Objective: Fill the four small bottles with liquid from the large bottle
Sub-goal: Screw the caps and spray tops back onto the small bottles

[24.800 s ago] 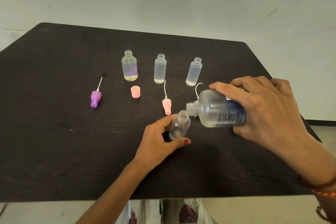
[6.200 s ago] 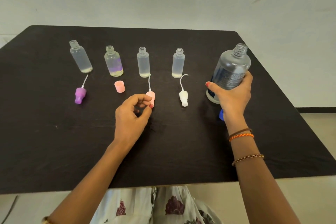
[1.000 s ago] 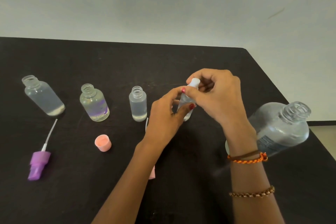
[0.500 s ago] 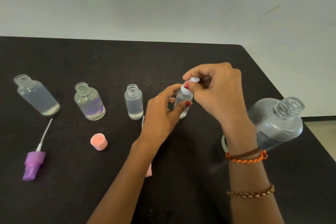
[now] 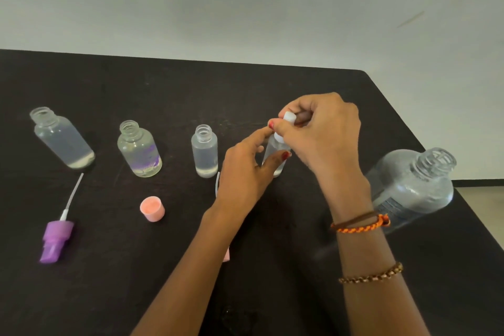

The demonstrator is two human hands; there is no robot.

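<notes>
Since 6.2 s ago, both hands have left their earlier spots and met at the 4th small bottle [image 5: 272, 153], right of centre in the frame. Left hand [image 5: 245, 172] grips this bottle's body with thumb and fingers; right hand [image 5: 321, 133] pinches the white spray cap [image 5: 287, 120] on its neck. At the right edge the large bottle [image 5: 414, 185] stands uncapped on the black table [image 5: 163, 95]. 3 open small bottles [image 5: 204, 151] stand in a row across the left half, each with clear liquid. Below them lie a purple sprayer [image 5: 54, 240] and a pink cap [image 5: 152, 209].
</notes>
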